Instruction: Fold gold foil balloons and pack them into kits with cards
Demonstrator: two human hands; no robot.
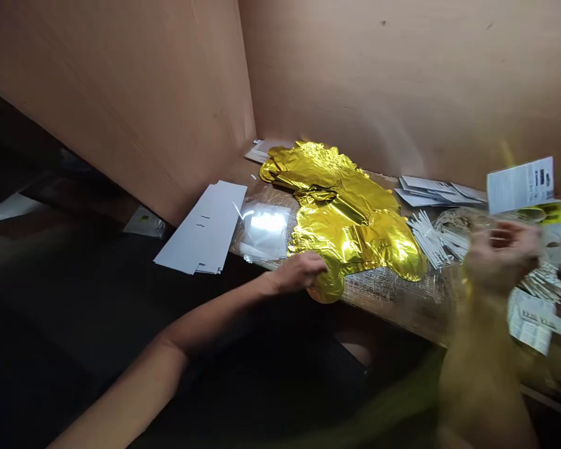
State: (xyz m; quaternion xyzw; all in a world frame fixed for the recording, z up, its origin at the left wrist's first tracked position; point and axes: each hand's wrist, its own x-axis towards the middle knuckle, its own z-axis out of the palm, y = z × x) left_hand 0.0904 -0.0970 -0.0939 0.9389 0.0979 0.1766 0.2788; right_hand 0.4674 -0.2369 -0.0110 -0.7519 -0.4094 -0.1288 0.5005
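A pile of shiny, flat gold foil balloons [350,202] lies across the middle of the table. My left hand [302,272] is closed at the near edge of the pile, its fingers against a rounded foil lobe that hangs over the table edge. At the right, my right hand [502,254] is raised above the table with its fingers curled. Motion smears it, and I cannot see whether anything is in it. Just beyond that hand a printed leaflet [520,185] stands tilted up; whether the hand touches it is unclear.
White card sheets [203,227] and clear plastic bags [265,231] lie left of the foil. White sticks [429,239] in bundles, folded papers [442,190] and printed slips [535,321] are on the right. Wooden panels [402,81] wall the back and left.
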